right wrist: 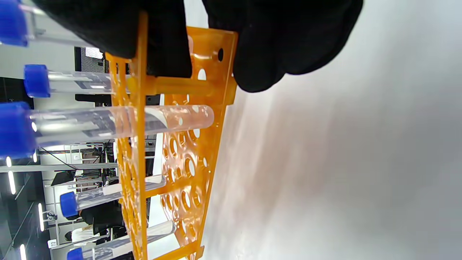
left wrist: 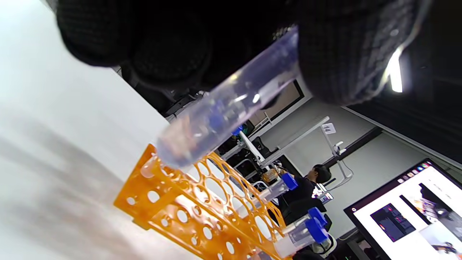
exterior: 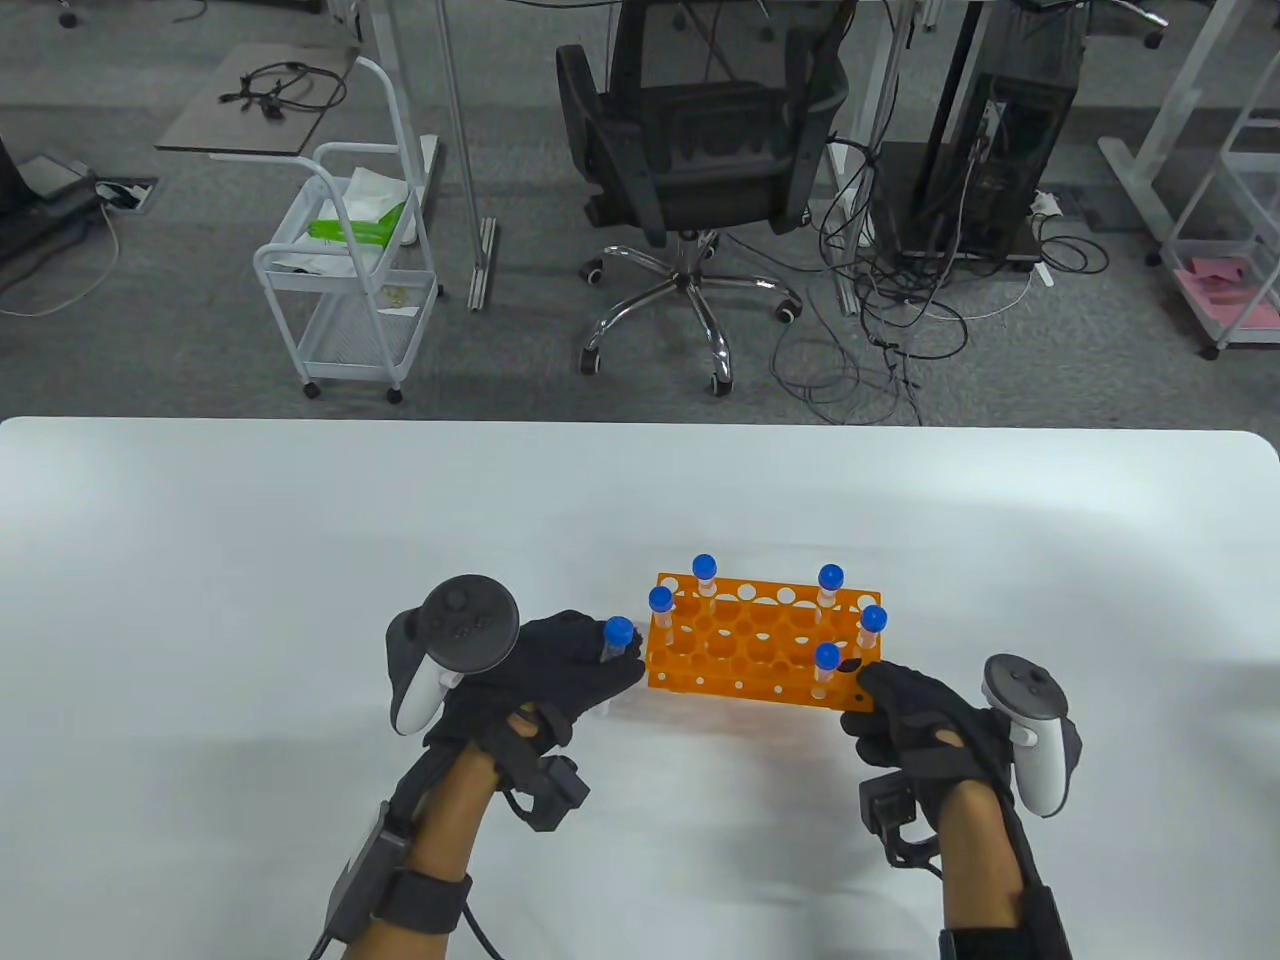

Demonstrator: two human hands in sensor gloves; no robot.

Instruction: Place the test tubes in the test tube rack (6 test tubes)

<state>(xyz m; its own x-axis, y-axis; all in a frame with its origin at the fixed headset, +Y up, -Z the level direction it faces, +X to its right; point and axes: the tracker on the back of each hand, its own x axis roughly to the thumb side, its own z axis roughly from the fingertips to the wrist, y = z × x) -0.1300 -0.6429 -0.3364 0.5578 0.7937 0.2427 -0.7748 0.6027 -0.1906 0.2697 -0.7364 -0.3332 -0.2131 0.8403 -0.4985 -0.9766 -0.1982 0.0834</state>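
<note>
1. Orange plastic forms the test tube rack [exterior: 755, 650], which stands on the white table [exterior: 200, 560] near its front edge, between the two hands.
2. Five blue-capped test tubes stand upright in the rack: rear-left tube [exterior: 704, 575], rear-right tube [exterior: 829, 586], left-end tube [exterior: 661, 610], right-end tube [exterior: 871, 630] and front tube [exterior: 826, 668].
3. The left hand [exterior: 560, 665] is just beside the rack's left end. Its fingers are closed around the sixth test tube [exterior: 617, 640], whose blue cap [exterior: 619, 630] shows above the glove.
4. In the left wrist view, the sixth tube [left wrist: 231, 104] is clear and tilted. Its rounded lower end hangs above the rack's near corner [left wrist: 151, 159], outside any hole.
5. The right hand [exterior: 920, 715] grips the rack's front right corner. In the right wrist view its gloved fingers [right wrist: 169, 47] pinch the rack's end plate [right wrist: 213, 65], one finger on each side.
6. The right wrist view also shows a seated tube [right wrist: 119, 122] passing through the upper plate, its rounded end close to the lower plate.
7. A tracker [exterior: 465, 625] sits on the back of the left hand; a second tracker [exterior: 1030, 720] sits on the right.
</note>
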